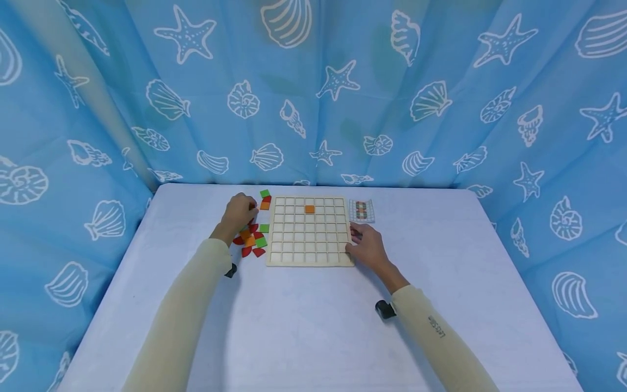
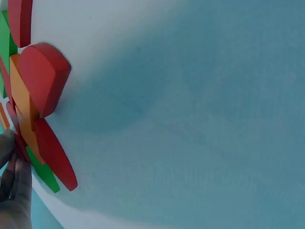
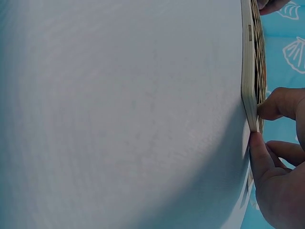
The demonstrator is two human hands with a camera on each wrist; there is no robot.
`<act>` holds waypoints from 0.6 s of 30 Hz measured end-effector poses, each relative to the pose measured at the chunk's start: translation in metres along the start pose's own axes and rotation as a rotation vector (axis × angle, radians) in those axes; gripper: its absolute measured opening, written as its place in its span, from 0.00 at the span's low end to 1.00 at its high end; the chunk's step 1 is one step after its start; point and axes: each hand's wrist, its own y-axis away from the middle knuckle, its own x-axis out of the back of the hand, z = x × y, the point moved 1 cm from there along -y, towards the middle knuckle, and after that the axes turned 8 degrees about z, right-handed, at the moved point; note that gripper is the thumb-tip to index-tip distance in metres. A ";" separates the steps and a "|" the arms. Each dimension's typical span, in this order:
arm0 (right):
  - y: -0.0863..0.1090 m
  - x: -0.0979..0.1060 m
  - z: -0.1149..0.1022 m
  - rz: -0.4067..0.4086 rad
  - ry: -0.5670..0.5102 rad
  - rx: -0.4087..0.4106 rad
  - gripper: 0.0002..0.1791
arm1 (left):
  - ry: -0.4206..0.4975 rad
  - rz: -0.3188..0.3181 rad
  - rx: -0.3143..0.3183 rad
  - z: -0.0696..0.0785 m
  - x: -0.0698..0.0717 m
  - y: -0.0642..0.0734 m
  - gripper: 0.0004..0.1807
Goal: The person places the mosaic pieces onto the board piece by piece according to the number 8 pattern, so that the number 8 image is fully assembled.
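A wooden grid board point(image 1: 310, 259) lies flat in the middle of the table, with one orange square tile point(image 1: 309, 209) in a cell of its top row. My right hand point(image 1: 368, 245) grips the board's lower right edge; in the right wrist view the thumb point(image 3: 276, 106) is on top and a finger lies against the side. Left of the board, my left hand point(image 1: 239, 211) has its fingers bent down among loose red, orange and green pieces. A red piece shows at its fingertips, but whether it is pinched is hidden. In the left wrist view, a red rounded piece point(image 2: 44, 76) lies on the pile.
A small printed pattern card point(image 1: 369, 216) lies right of the board's upper corner. A green square point(image 1: 265, 193) and an orange square point(image 1: 265, 206) lie by the board's upper left. A blue shell-patterned curtain point(image 1: 313, 109) surrounds the white-covered table point(image 1: 303, 326).
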 end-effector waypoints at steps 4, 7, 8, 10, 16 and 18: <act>0.000 0.000 -0.001 0.002 0.002 0.001 0.36 | -0.015 -0.005 -0.009 -0.001 0.001 0.001 0.20; 0.001 -0.001 -0.002 0.001 0.008 0.000 0.36 | -0.021 0.004 -0.016 -0.002 0.000 0.002 0.19; 0.001 -0.001 -0.002 0.003 0.008 -0.004 0.36 | -0.017 0.008 -0.016 -0.003 0.000 0.003 0.18; 0.002 -0.001 -0.002 0.004 0.016 -0.012 0.36 | 0.000 0.016 -0.014 -0.003 -0.001 0.004 0.18; 0.002 0.001 -0.003 0.014 0.007 -0.008 0.36 | 0.054 0.033 0.016 -0.004 -0.003 0.006 0.20; 0.002 0.001 -0.004 0.018 0.009 -0.011 0.36 | 0.071 0.027 0.038 -0.005 -0.003 0.005 0.21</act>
